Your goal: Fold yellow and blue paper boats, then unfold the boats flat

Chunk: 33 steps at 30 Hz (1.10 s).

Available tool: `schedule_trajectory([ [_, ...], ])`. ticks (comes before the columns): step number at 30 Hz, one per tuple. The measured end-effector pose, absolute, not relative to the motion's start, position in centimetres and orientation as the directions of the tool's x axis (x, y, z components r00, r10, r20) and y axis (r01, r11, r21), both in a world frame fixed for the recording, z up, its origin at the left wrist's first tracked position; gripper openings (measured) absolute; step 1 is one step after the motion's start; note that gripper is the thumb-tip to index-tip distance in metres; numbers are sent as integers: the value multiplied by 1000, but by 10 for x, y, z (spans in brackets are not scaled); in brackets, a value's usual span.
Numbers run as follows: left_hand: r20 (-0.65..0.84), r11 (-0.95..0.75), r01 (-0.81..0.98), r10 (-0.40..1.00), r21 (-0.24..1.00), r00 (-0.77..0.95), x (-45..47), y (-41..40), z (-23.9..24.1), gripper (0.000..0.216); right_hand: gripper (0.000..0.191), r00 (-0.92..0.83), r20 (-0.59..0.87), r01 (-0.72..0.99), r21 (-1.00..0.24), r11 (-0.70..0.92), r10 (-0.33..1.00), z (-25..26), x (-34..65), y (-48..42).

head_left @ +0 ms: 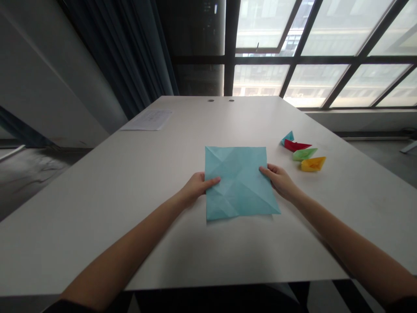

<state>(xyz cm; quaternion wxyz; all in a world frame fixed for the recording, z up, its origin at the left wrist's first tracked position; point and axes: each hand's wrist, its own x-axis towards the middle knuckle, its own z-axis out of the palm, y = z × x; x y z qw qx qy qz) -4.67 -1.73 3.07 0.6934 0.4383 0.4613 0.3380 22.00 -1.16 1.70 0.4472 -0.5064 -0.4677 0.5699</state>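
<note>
A square sheet of light blue origami paper [239, 187], marked with crossing creases, is spread out between my hands just above the white table. My left hand [199, 184] pinches its left edge, thumb on top and fingers hidden underneath. On the opposite edge, my right hand [278, 178] grips the paper the same way, its thumb tip near the upper right part. The lower right corner juts outward slightly. Shadow below the sheet shows at least its near edge is raised off the tabletop.
Folded paper boats stand in a row to the right: blue [288, 138], red [296, 145], green [304, 154] and yellow [313, 164]. Printed sheets [148, 120] lie at the far left of the white table [97, 208]. Two round grommets [211, 100] are at the far edge.
</note>
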Motion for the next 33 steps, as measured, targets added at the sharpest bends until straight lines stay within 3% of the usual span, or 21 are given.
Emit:
schedule_trajectory([
  [9, -264, 308, -117, 919, 944, 294, -45, -14, 23, 47, 33, -189, -113, 69, -992, -102, 975, 14, 219, -13],
  [17, -269, 293, -203, 953, 934, 138, -41, -16, 21, 34, 37, -202, -119, -128, -981, -147, 972, 21, 224, -11],
  [21, -340, 378, -240, 922, 894, 185, -29, -23, 23, 23, 54, -348, 21, -105, -994, -16, 937, 25, 219, -17],
  [24, -381, 445, -270, 888, 854, 257, -23, -26, 24, 21, 50, -446, 170, 83, -970, 230, 879, 29, 208, -27],
  [27, -386, 468, -295, 874, 833, 297, -22, -26, 23, 22, 43, -517, 242, 271, -864, 425, 821, 31, 197, -36],
  [30, -406, 473, -305, 876, 826, 259, -23, -25, 23, 18, 36, -456, 289, 301, -840, 451, 842, 28, 192, -39],
  [33, -431, 477, -400, 879, 783, 206, -23, -23, 26, 17, 43, -312, 267, 177, -927, 332, 912, 20, 192, -34],
])
